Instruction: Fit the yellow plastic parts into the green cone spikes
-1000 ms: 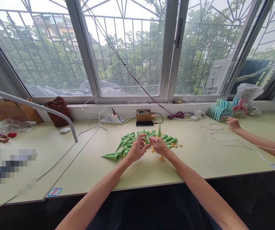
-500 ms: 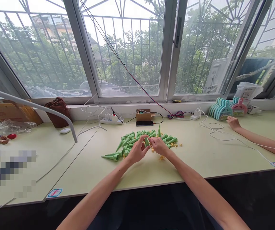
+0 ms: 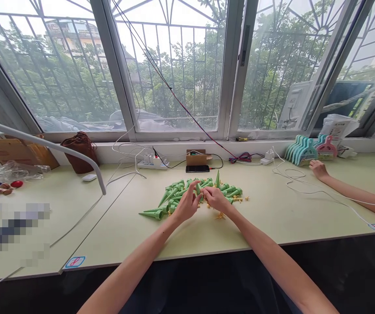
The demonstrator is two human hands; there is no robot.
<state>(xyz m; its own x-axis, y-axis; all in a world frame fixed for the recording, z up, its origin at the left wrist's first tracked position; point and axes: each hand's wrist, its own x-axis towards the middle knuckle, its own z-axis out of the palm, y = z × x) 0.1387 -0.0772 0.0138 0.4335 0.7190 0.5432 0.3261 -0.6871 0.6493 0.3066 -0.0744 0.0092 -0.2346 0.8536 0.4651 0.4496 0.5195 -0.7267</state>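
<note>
Just in front of the pile, my left hand (image 3: 187, 205) is closed around a green plastic watering spike (image 3: 198, 188), its pointed end up. Close against it, my right hand (image 3: 216, 198) has its fingers pinched at the spike's lower part; a speck of yellow shows there, too small to make out. Many more green watering spikes (image 3: 174, 192) lie heaped behind and left of my hands, and one stands upright (image 3: 217, 179) to the right. Small yellow plastic pieces (image 3: 220, 215) are scattered under and beside my right hand.
A phone (image 3: 197, 168) lies before a small cardboard box (image 3: 196, 158). White cables and a power strip (image 3: 153, 163) run along the back. On the right, another person's hand (image 3: 318, 169) rests near teal hangers (image 3: 301, 150). A grey curved tube (image 3: 89, 160) reaches in from the left.
My left index finger has lifted and straightened a little along the spike. My right hand has shifted slightly left, closer to the spike. The pile has not moved.
</note>
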